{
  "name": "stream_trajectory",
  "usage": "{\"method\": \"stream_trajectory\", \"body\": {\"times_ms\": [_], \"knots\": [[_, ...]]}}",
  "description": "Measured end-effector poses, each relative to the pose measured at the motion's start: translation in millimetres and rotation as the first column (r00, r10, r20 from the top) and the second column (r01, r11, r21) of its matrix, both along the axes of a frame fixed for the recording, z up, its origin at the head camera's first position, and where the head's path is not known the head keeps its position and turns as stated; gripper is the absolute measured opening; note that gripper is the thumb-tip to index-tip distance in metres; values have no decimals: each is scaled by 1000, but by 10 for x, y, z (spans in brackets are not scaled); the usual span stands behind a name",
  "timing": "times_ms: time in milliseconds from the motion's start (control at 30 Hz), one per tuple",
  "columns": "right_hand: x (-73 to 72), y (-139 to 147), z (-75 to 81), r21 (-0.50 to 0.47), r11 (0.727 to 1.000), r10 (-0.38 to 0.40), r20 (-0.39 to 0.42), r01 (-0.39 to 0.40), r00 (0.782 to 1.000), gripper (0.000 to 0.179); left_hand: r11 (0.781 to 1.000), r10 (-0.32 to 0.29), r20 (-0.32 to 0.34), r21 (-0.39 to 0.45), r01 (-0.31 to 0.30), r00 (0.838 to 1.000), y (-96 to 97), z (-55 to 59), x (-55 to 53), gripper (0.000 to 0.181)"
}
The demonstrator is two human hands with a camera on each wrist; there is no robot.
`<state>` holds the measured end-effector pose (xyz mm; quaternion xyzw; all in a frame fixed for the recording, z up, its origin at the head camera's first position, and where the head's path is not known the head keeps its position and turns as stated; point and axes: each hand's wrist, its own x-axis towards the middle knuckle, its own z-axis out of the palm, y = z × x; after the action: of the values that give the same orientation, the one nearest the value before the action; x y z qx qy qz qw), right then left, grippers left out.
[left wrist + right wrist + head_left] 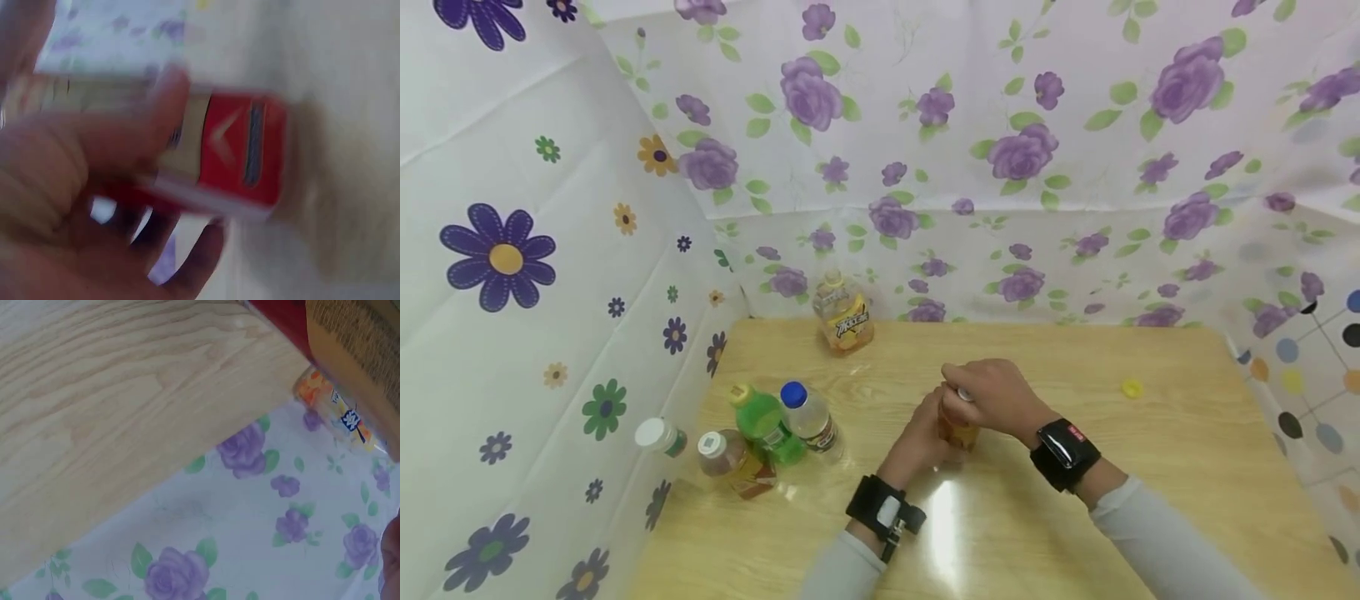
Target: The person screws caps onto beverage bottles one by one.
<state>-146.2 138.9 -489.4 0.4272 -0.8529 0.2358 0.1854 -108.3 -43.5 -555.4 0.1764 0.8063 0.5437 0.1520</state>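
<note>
My left hand (922, 446) holds a bottle (958, 432) with a red and tan label just above the table. In the left wrist view, thumb and fingers wrap the blurred bottle (240, 150) from either side. Curled over its top is my right hand (1000, 398), gripping the white cap (964, 394), which is mostly hidden by the fingers. The right wrist view catches only part of the bottle (356, 337) at upper right, and a sliver of the right hand (391, 556) at the edge.
Left of my hands stand a blue-capped clear bottle (811, 421), a green bottle (769, 429), a white-capped drink bottle (737, 467) and a small white bottle (658, 436). An orange-labelled bottle (846, 317) is at the back. A yellow ring-like piece (1132, 388) lies right.
</note>
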Motion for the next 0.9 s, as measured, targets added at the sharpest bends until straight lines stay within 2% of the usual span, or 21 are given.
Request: {"method": "stream_trajectory", "body": {"times_ms": [67, 167, 233, 333, 400, 467, 533, 567, 633, 700, 767, 833, 900], "knots": [[31, -22, -17, -12, 999, -41, -13, 41, 999, 23, 989, 133, -43, -64, -135, 990, 94, -28, 125, 83], [86, -39, -31, -25, 995, -94, -31, 93, 995, 24, 952, 262, -115, -130, -276, 958, 199, -34, 274, 70], [123, -51, -39, -41, 990, -133, -39, 131, 990, 23, 931, 302, -172, -157, -329, 938, 244, -21, 326, 67], [183, -80, -48, -62, 973, -224, -43, 221, 974, 22, 905, 332, -241, -192, -380, 912, 298, 6, 374, 67], [220, -105, -59, -59, 952, -303, -38, 300, 952, 21, 892, 341, -266, -212, -400, 902, 323, 2, 389, 69], [248, -131, -59, -42, 929, -370, -30, 369, 928, 21, 889, 340, -274, -220, -403, 900, 331, -13, 386, 72], [265, -151, -61, -25, 915, -403, -19, 403, 915, 23, 902, 327, -255, -201, -381, 910, 306, -58, 360, 75], [270, -159, -58, -19, 915, -403, -7, 403, 915, 24, 913, 313, -247, -186, -362, 917, 277, -83, 334, 76], [275, -166, -48, -20, 932, -362, 37, 363, 931, 26, 945, 273, -201, -125, -301, 941, 197, -143, 258, 76], [269, -157, -41, -19, 953, -299, 102, 302, 949, 28, 974, 205, -141, -64, -216, 968, 94, -174, 168, 76], [261, -139, -36, -16, 970, -236, 179, 243, 955, 28, 992, 121, -95, -33, -124, 988, -9, -169, 77, 77], [246, -108, -50, -6, 981, -187, 233, 194, 954, 28, 999, 29, -55, -32, -31, 998, -92, -142, 6, 80], [226, -71, -76, -8, 987, -152, 236, 158, 960, 26, 998, -45, -36, -46, 43, 998, -144, -118, -50, 83]]}}
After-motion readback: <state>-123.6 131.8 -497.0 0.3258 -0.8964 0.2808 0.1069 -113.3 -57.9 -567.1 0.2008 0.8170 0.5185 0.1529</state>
